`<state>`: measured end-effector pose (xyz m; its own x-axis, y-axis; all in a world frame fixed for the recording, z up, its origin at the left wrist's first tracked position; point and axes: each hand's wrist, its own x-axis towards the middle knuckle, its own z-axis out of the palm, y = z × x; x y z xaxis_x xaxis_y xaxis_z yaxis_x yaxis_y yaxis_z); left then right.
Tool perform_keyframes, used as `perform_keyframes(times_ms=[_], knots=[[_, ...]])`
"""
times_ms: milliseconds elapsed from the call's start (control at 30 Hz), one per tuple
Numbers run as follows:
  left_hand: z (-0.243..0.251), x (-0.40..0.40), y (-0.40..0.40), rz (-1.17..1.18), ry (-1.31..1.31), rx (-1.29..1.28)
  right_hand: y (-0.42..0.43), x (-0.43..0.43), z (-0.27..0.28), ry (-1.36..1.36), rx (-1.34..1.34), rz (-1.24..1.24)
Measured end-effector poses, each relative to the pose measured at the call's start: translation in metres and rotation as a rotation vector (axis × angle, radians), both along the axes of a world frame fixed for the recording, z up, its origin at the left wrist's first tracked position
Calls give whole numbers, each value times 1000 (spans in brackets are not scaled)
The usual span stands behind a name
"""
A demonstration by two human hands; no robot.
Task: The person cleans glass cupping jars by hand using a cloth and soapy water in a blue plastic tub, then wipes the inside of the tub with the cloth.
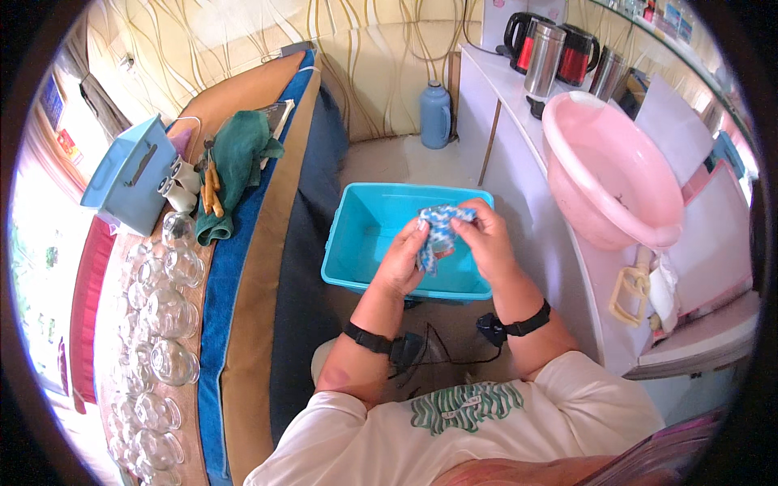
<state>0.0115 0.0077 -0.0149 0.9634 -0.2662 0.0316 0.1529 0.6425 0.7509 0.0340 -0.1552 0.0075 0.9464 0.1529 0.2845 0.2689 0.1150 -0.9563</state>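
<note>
Both hands are raised over a turquoise plastic tub (358, 243) that stands on the floor. My left hand (404, 255) grips one side of a blue-and-white patterned cloth (439, 223), its thumb pressed on the fabric. The other side is pinched between thumb and fingers of my right hand (483, 234). Part of the cloth hangs down beside the left fingers. Beneath the fabric, between the hands, something that looks clear shows a little; what it is cannot be told. The inside of the tub is partly hidden by the hands.
Several glass cups (173, 313) line the left bed, near a green towel (234, 164), orange-handled tools (211, 188) and a light-blue box (127, 176). At right, a pink basin (614, 176), a steel flask (544, 61) and kettles stand on a white counter (516, 103). A blue thermos (434, 115) stands behind the tub.
</note>
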Motion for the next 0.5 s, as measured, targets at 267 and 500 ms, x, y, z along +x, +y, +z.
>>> perform_keyframes(times_ms=[267,500], knots=[[2,15,1,-6,-64,-61,-29,25,17,197,804,81],[10,9,-6,-23,-19,-127,-44,25,22,189,572,-60]])
